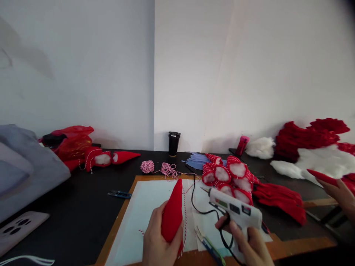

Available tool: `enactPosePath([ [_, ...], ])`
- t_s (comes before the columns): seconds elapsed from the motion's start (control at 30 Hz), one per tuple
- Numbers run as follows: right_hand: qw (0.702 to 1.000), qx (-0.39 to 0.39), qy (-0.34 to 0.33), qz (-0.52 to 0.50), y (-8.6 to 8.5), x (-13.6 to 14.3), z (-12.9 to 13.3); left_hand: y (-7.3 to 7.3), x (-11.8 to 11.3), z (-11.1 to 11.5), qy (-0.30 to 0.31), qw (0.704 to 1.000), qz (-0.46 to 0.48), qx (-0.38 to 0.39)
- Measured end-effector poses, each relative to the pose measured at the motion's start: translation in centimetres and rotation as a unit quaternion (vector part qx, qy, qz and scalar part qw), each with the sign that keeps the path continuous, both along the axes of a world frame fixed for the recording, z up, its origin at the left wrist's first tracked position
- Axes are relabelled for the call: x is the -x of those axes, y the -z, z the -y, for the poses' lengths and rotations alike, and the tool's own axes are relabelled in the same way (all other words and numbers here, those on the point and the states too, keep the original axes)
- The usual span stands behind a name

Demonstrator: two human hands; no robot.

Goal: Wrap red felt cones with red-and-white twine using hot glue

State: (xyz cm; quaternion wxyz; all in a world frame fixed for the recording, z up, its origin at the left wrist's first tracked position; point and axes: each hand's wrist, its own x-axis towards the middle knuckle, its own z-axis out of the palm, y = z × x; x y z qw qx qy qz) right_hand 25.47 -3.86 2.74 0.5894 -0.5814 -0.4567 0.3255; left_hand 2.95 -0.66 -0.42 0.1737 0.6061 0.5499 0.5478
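Observation:
My left hand (155, 238) is closed around a red fabric cone (173, 214), its tip pointing up. A red-and-white twisted cord (185, 216) runs down the cone's right edge. In my right hand (253, 244) is a white glue gun (235, 207), its nozzle turned left and a little apart from the cone. The gun's black cable (205, 212) loops across white paper (138, 218). Between the two hands, snips with a blue-and-green handle (212, 251) lie on the paper. Behind, the cord leads toward a ball of cord (147, 167) and a loose tangle (169, 170).
Stuffed red cones (222, 173) are piled behind the glue gun, beside red fabric pieces (280, 201). White stuffing (318, 162) lies right. Another person's hand (338, 194) holds a red cone at the right edge. A black cup (173, 144) stands by the wall; a phone (23, 229) lies left.

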Motion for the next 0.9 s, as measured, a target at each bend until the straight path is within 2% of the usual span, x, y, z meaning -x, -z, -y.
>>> enactPosePath([
  [0.13, 0.993, 0.105, -0.053, 0.023, 1.3, -5.7, -2.4, -0.4, 2.1, -0.1, 0.007, 0.99, 0.108, 0.088],
  [0.17, 0.988, 0.126, -0.064, 0.064, 1.9, -7.0, -3.0, -0.4, 2.9, -0.1, 0.001, 0.986, 0.129, 0.104],
  [0.27, 0.969, 0.162, -0.021, 0.183, 3.5, -10.2, -3.8, -0.2, 5.5, -0.4, -0.041, 0.977, 0.161, 0.13],
  [0.37, 0.945, 0.182, 0.072, 0.26, 4.0, -11.1, -3.6, -0.1, 7.9, -0.6, -0.06, 0.973, 0.185, 0.127],
  [0.43, 0.918, 0.14, 0.134, 0.347, 3.7, -9.6, -3.4, -0.2, 9.1, -0.6, -0.054, 0.97, 0.212, 0.101],
  [0.5, 0.893, 0.033, 0.126, 0.431, 3.3, -5.7, -3.2, -0.3, 10.0, -0.5, -0.049, 0.964, 0.251, 0.075],
  [0.53, 0.903, -0.025, 0.054, 0.426, 3.1, -3.1, -3.2, -0.5, 10.4, -0.4, -0.047, 0.958, 0.274, 0.069],
  [0.57, 0.91, -0.06, -0.052, 0.407, 3.0, -0.1, -3.1, -0.6, 10.7, -0.4, -0.043, 0.952, 0.296, 0.068],
  [0.6, 0.906, -0.06, -0.157, 0.389, 3.0, 2.9, -3.1, -0.7, 10.9, -0.4, -0.039, 0.946, 0.313, 0.07],
  [0.63, 0.892, -0.05, -0.231, 0.385, 3.0, 5.9, -3.1, -0.8, 11.2, -0.3, -0.034, 0.944, 0.321, 0.074],
  [0.7, 0.854, -0.036, -0.29, 0.43, 3.4, 11.0, -3.0, -1.0, 11.6, -0.2, -0.03, 0.946, 0.315, 0.076],
  [0.77, 0.816, -0.021, -0.325, 0.478, 4.0, 14.0, -3.1, -1.0, 12.1, 0.0, -0.041, 0.952, 0.293, 0.083],
  [0.83, 0.8, -0.017, -0.344, 0.491, 4.2, 14.8, -3.3, -0.9, 12.5, 0.3, -0.054, 0.958, 0.265, 0.095],
  [0.9, 0.801, -0.017, -0.363, 0.476, 3.6, 13.7, -3.6, -0.8, 12.8, 0.6, -0.044, 0.966, 0.226, 0.115],
])
